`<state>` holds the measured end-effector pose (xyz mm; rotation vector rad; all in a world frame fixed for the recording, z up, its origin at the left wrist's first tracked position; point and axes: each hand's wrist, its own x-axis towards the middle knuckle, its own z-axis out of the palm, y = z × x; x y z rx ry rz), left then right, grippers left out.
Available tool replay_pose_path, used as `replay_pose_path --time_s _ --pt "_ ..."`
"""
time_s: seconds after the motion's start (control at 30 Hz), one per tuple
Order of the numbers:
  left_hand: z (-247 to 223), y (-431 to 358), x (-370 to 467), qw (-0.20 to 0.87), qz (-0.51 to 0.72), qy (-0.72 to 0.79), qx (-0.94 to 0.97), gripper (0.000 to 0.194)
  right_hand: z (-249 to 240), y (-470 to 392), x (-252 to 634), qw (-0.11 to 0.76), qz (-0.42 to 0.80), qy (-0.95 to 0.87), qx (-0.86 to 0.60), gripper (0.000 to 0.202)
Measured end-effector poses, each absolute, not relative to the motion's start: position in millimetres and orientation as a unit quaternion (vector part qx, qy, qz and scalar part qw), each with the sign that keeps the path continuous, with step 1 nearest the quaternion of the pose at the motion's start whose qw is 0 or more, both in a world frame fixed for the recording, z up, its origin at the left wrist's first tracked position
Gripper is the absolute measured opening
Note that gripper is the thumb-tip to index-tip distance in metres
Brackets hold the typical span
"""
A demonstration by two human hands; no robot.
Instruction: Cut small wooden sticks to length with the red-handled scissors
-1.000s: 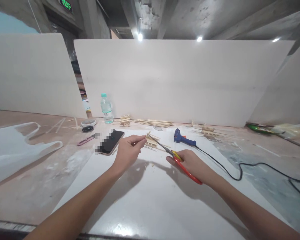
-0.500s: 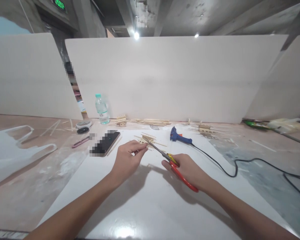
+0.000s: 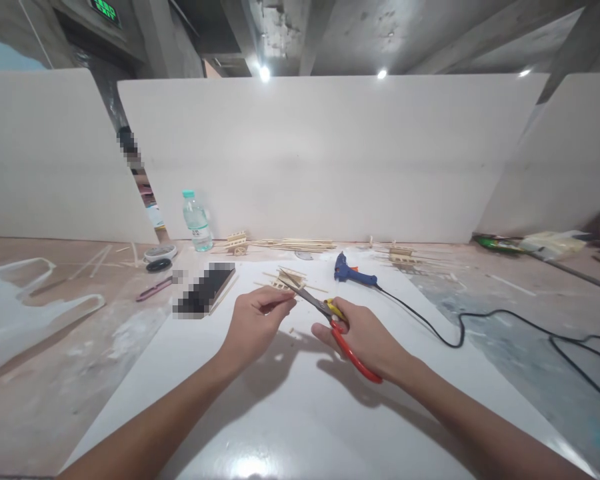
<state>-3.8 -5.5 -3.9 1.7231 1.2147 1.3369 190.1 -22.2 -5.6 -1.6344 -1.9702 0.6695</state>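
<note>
My right hand [image 3: 363, 333] grips a pair of scissors [image 3: 325, 308] with red and yellow handles, their blades pointing up and left. My left hand [image 3: 257, 320] is closed in a pinch, thumb against fingers, close beside the blades. Whatever lies between those fingertips is too small to make out. Just beyond both hands a small model made of thin wooden sticks [image 3: 283, 283] rests on a white sheet [image 3: 260, 420], partly covered by the scissors. A tiny wooden scrap [image 3: 291, 330] shows below my left fingertips.
Right of the model lies a blue glue gun [image 3: 355, 273], its black cord [image 3: 430, 325] trailing right. A phone [image 3: 207, 287] is on the left, with a water bottle [image 3: 197, 221] behind. Wooden sticks [image 3: 295, 245] and other stick models [image 3: 403, 255] line the white partition [image 3: 320, 160].
The whole view has shifted slightly left. Both hands stay close together in nearly the same pose, with the scissors still beside my left fingertips.
</note>
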Motion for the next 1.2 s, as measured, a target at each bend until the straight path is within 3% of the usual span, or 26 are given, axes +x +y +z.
replay_pose_path --time_s 0.3,0.57,0.9,1.2 --pt "-7 -5 -4 0.395 0.517 0.433 0.624 0.01 -2 -27 188 0.225 0.21 -0.729 -0.612 0.034" --pt "-4 -6 -4 0.403 0.534 0.426 0.61 0.01 -5 -27 186 0.225 0.201 -0.727 -0.617 0.035" --pt "-7 -6 -5 0.359 0.526 0.431 0.64 0.008 -8 -26 189 0.226 0.225 -0.727 -0.608 0.039" --pt "-5 -10 -7 0.291 0.5 0.428 0.694 0.012 -10 -27 183 0.194 0.155 -0.744 -0.621 0.039"
